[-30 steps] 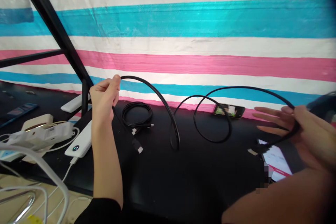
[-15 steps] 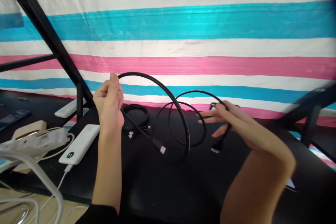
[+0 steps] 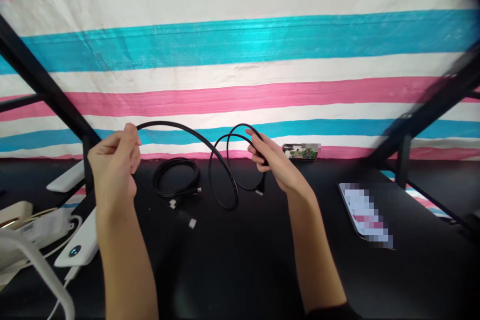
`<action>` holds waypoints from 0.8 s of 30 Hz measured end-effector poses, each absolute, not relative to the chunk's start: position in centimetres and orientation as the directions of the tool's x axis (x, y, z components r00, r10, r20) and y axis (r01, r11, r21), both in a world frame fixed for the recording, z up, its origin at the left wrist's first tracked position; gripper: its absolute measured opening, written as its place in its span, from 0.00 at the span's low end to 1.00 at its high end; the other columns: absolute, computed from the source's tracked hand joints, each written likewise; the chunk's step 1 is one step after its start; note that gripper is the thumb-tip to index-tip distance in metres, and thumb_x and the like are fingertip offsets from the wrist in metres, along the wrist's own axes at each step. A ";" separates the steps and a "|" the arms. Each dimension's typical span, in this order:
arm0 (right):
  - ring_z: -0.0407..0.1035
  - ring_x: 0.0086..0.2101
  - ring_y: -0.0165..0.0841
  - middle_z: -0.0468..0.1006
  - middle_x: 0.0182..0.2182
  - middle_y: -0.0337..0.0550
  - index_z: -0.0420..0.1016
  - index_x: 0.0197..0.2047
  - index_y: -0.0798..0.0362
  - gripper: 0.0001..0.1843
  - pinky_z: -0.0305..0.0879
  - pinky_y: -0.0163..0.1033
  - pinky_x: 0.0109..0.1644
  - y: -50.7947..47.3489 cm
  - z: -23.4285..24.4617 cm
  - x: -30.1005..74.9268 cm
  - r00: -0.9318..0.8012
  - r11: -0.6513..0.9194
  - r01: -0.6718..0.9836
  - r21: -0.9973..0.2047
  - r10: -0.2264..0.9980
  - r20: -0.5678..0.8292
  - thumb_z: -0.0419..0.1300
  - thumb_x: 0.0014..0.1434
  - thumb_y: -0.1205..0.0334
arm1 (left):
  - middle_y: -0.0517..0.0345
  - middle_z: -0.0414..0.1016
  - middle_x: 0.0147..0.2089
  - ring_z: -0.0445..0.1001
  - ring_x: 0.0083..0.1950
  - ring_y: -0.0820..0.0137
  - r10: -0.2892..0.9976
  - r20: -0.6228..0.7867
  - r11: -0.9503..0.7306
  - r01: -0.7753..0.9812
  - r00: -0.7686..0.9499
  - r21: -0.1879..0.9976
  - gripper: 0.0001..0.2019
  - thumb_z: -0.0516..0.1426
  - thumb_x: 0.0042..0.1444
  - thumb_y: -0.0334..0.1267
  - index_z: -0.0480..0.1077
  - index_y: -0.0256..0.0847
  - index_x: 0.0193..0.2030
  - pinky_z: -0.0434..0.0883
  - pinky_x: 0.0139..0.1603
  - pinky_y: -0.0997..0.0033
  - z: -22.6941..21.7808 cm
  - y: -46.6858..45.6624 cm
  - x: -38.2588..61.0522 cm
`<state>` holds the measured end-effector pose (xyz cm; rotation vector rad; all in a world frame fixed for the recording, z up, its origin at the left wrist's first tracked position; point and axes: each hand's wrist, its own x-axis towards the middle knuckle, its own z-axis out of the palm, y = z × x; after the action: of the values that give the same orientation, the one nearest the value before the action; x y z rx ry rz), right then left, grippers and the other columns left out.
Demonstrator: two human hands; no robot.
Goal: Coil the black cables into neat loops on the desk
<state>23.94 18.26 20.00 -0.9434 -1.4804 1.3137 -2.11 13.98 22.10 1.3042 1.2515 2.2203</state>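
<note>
Both hands hold one long black cable (image 3: 195, 136) above a black table (image 3: 240, 260). My left hand (image 3: 114, 165) is closed around the cable near one end, and that end hangs down with a white-tipped plug (image 3: 192, 223). My right hand (image 3: 270, 160) is closed on loops of the same cable, with the other plug (image 3: 259, 192) dangling just below its fingers. The cable arches between the two hands and dips to the table in a loop.
A second black cable lies coiled (image 3: 176, 183) on the table between my hands. A phone (image 3: 301, 151) lies by the striped sheet at the back, another phone (image 3: 365, 215) at the right. White power banks (image 3: 80, 245) and chargers sit at the left. Black frame bars slant on both sides.
My right hand has moved left towards my left hand, gathering the cable into tighter loops. The camera has turned right, so the phone at the right shows again.
</note>
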 end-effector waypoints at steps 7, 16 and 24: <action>0.60 0.30 0.28 0.72 0.35 0.43 0.74 0.51 0.51 0.25 0.57 0.34 0.31 16.7 20.9 22.7 -0.443 0.337 -0.015 -0.941 0.842 0.308 0.62 0.53 0.46 | 0.65 0.63 0.14 0.54 0.14 0.80 0.685 0.560 -0.523 0.220 -0.466 0.823 0.14 0.62 0.52 0.46 0.71 0.39 0.22 0.48 0.15 0.73 21.2 14.9 2.8; 0.55 0.22 0.24 0.69 0.22 0.36 0.81 0.38 0.52 0.11 0.50 0.33 0.25 17.1 20.6 23.1 -0.212 0.434 0.023 -0.901 0.883 0.419 0.62 0.55 0.56 | 0.54 0.71 0.51 0.72 0.48 0.64 0.503 0.800 -0.515 0.630 -0.327 0.581 0.18 0.65 0.45 0.43 0.72 0.44 0.44 0.66 0.46 0.65 20.3 16.1 3.4; 0.40 0.15 0.20 0.50 0.13 0.27 0.78 0.31 0.50 0.07 0.36 0.32 0.18 17.5 20.5 23.8 -0.066 0.432 -0.374 -0.821 0.871 0.488 0.66 0.50 0.56 | 0.61 0.73 0.27 0.75 0.32 0.69 0.852 0.500 -0.450 0.271 -0.155 0.851 0.11 0.61 0.51 0.45 0.71 0.41 0.36 0.69 0.38 0.70 19.3 17.2 4.1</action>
<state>23.79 17.54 20.50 -0.5160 -1.2471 1.0986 4.06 17.18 19.26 1.6491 1.2725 1.6426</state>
